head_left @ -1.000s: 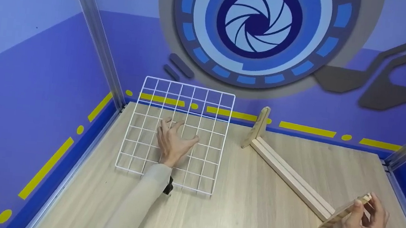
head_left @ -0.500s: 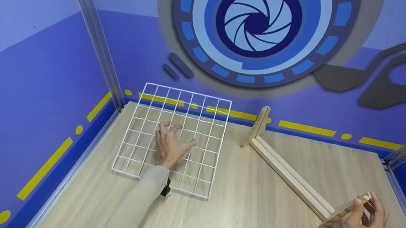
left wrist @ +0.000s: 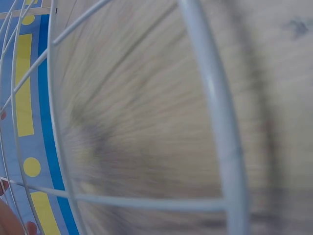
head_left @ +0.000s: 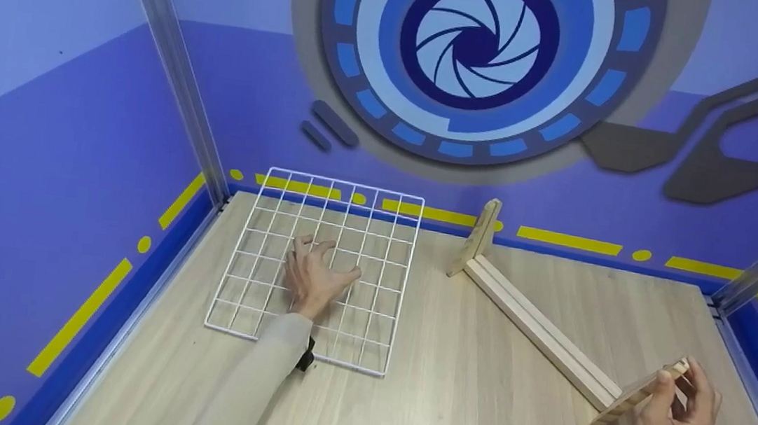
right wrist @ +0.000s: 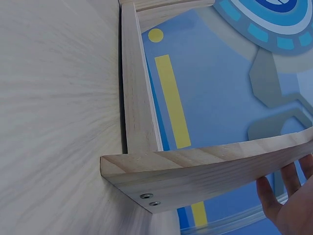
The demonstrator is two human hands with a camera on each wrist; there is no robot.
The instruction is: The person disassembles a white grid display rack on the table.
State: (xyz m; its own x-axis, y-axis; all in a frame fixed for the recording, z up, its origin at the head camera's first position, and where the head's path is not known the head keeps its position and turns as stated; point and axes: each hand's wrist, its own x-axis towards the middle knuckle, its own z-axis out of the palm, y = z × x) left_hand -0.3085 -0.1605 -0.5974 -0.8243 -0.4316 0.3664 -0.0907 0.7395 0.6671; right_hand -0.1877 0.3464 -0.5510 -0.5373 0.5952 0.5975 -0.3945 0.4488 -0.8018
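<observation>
A white wire grid panel (head_left: pixel 360 288) is at the left of the table, tilted with its far edge overlapping the back wall. My left hand (head_left: pixel 316 276) grips it from above the middle, thumb spread from the fingers, which bend at the wires. In the left wrist view, thick white wires (left wrist: pixel 215 98) fill the foreground. On the right is a wooden stand (head_left: pixel 543 328), a grooved bar with an upright end piece at each end. My right hand (head_left: pixel 678 416) pinches the top of the near end piece (right wrist: pixel 215 166), where two screw heads show low down.
The light wood tabletop (head_left: pixel 438 388) runs to purple and blue walls (head_left: pixel 68 222) with metal corner posts (head_left: pixel 175 71). A printed lens emblem (head_left: pixel 477 47) covers the back wall. The stand's far end piece (head_left: pixel 478 237) stands close to that wall.
The wire grid panel has come down and slightly left with my left hand, its far edge lower against the wall. My right hand and the wooden stand stay put.
</observation>
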